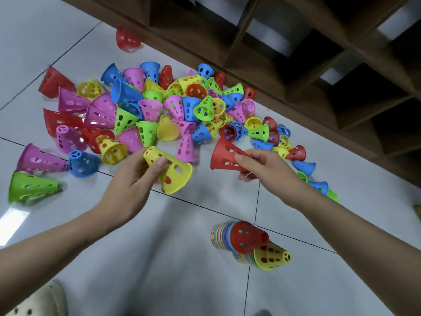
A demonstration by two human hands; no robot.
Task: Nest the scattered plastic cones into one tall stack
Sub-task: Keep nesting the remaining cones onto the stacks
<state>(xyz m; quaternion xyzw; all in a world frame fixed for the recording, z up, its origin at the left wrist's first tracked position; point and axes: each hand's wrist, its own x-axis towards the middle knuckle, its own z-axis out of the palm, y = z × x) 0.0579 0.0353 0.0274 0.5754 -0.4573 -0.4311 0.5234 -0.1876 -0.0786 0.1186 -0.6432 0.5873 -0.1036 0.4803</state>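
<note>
My left hand (134,176) grips a yellow perforated cone (173,172), its wide mouth pointing right and down. My right hand (257,166) pinches a red cone (224,157) by its narrow end, wide mouth facing left. Both cones hang above the white tiled floor, a short gap apart. Beyond them lies a big scatter of red, blue, pink, green and yellow cones (155,110). Near me on the right lie two nested stacks on their sides: one topped by a red cone (246,238), one topped by a yellow cone (271,256).
A dark wooden cubby shelf (296,65) runs along the far side and right. Single cones lie apart: a red one (126,38) at the back, a green one (32,187) and a pink one (38,158) at left. A pale slipper (38,302) shows bottom left.
</note>
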